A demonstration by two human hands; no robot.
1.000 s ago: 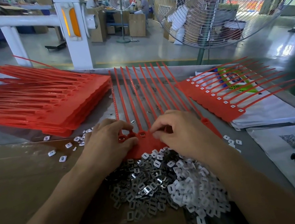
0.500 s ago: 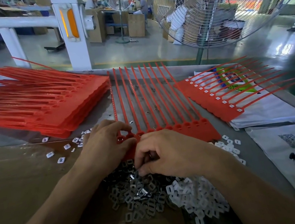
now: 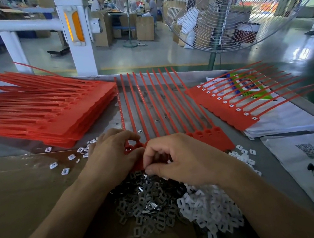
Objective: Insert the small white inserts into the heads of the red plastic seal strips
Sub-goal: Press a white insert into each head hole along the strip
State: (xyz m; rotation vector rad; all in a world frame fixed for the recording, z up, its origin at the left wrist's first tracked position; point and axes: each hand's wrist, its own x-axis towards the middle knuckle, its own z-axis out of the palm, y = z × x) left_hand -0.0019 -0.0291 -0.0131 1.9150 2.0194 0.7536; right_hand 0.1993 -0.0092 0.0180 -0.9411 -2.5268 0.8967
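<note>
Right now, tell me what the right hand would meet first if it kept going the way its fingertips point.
The right hand has curled fingertips aimed down and left, just above the pile of dark metal inserts. It would likely meet that pile first, close beside the left hand; depth is hard to judge.

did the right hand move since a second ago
Yes. The right hand has pulled back from the heads of the red seal strips toward the person, and now sits at the far edge of the insert pile.
</note>
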